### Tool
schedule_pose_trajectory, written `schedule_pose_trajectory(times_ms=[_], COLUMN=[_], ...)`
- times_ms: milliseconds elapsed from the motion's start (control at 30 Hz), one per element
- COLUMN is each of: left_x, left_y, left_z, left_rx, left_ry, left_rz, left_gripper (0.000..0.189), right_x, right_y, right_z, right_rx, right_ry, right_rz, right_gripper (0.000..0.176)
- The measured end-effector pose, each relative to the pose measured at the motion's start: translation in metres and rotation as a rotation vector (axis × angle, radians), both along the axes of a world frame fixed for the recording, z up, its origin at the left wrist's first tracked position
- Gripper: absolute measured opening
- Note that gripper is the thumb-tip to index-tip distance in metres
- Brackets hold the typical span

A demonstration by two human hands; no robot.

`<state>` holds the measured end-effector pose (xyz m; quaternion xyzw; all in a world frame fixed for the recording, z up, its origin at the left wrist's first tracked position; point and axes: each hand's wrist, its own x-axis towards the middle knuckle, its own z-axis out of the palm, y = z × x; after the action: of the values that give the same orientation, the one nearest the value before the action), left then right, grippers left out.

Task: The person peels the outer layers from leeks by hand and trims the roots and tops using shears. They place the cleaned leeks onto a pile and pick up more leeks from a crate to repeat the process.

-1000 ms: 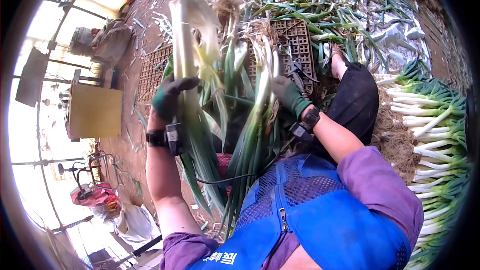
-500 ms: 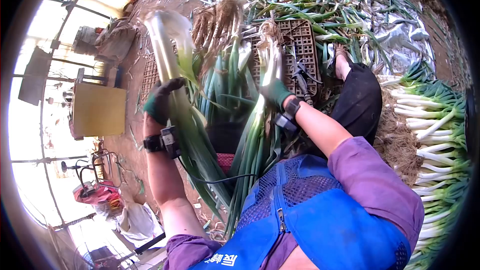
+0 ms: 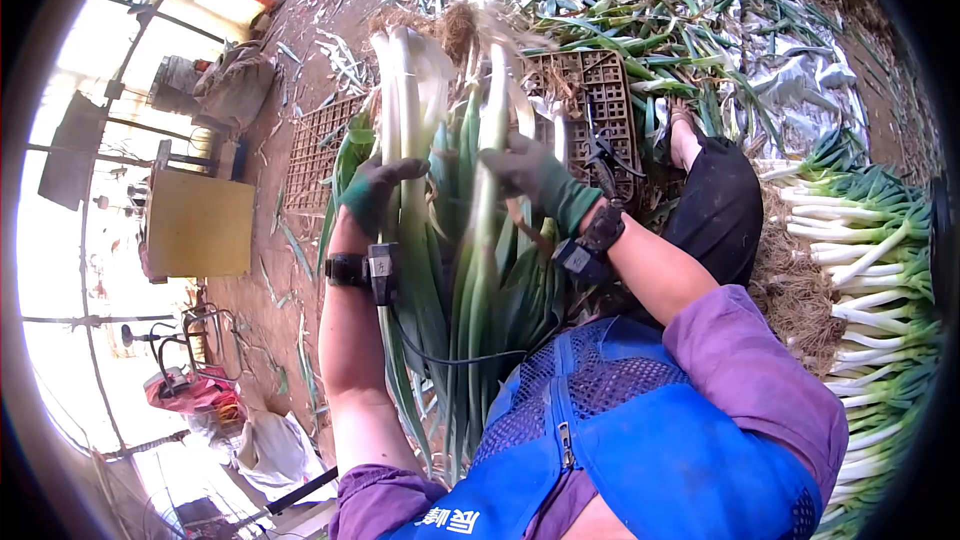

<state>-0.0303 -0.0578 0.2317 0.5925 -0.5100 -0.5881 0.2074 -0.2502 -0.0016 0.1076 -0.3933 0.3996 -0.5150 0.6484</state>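
Observation:
Green-and-dark gloves cover both hands. My left hand (image 3: pixel 378 192) is closed round white-stemmed leeks (image 3: pixel 405 110), their roots up and their green leaves hanging toward my lap. My right hand (image 3: pixel 530 172) wraps round another leek (image 3: pixel 491 115) just to the right, with its root end also up. Other leeks with brown roots (image 3: pixel 460 32) stand between and behind the two held lots. The leaves of both lots run together below my hands.
Brown plastic crates (image 3: pixel 605 90) lie beyond the leeks, with a dark tool (image 3: pixel 603 155) on one. Cleaned leeks (image 3: pixel 850 260) are stacked in a row at the right. Loose leaves (image 3: pixel 600 10) cover the far ground. A yellow board (image 3: pixel 200 223) is at left.
My left hand has moved right with its leeks, nearer my right hand. My right hand has shifted left and now holds a leek close beside them.

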Motion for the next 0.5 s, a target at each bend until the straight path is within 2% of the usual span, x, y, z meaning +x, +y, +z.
schedule_pose_trajectory(times_ms=[33, 67, 133, 233, 267, 333, 400, 433, 467, 500], left_x=[-0.002, -0.003, 0.001, 0.009, 0.02, 0.025, 0.038, 0.023, 0.008, 0.013], left_y=[0.004, 0.005, 0.0, 0.009, 0.006, 0.003, -0.006, 0.004, 0.014, 0.009], left_z=[0.004, 0.007, 0.005, 0.013, 0.003, 0.005, -0.013, 0.004, 0.024, 0.011], left_rx=[0.008, 0.011, -0.027, -0.037, -0.088, 0.048, -0.168, -0.277, -0.153, -0.193], left_ry=[0.018, 0.037, 0.021, 0.072, 0.135, 0.214, 0.068, -0.007, -0.05, 0.014], left_rz=[0.0, -0.001, -0.01, -0.06, -0.109, -0.058, -0.206, -0.276, -0.157, -0.174], left_gripper=[0.04, 0.041, 0.042, 0.036, 0.035, 0.034, 0.039, 0.041, 0.045, 0.042], right_x=[0.005, 0.02, 0.017, 0.011, 0.014, 0.014, 0.022, 0.026, 0.031, 0.039], right_y=[0.01, -0.003, -0.006, -0.001, -0.01, -0.003, 0.001, 0.004, 0.009, 0.017], right_z=[0.03, 0.002, 0.0, -0.002, -0.016, -0.004, 0.008, 0.015, 0.022, 0.045], right_rx=[0.024, -0.01, -0.408, -0.327, -0.228, 0.036, 0.059, 0.071, -0.006, -0.108], right_ry=[-0.13, -0.241, 0.184, -0.045, -0.304, -0.634, -0.514, -0.454, -0.243, -0.062], right_rz=[0.034, 0.039, -0.036, 0.128, 0.214, 0.19, 0.184, 0.182, 0.168, 0.114], right_gripper=[0.045, 0.047, 0.038, 0.03, 0.029, 0.029, 0.03, 0.03, 0.032, 0.034])
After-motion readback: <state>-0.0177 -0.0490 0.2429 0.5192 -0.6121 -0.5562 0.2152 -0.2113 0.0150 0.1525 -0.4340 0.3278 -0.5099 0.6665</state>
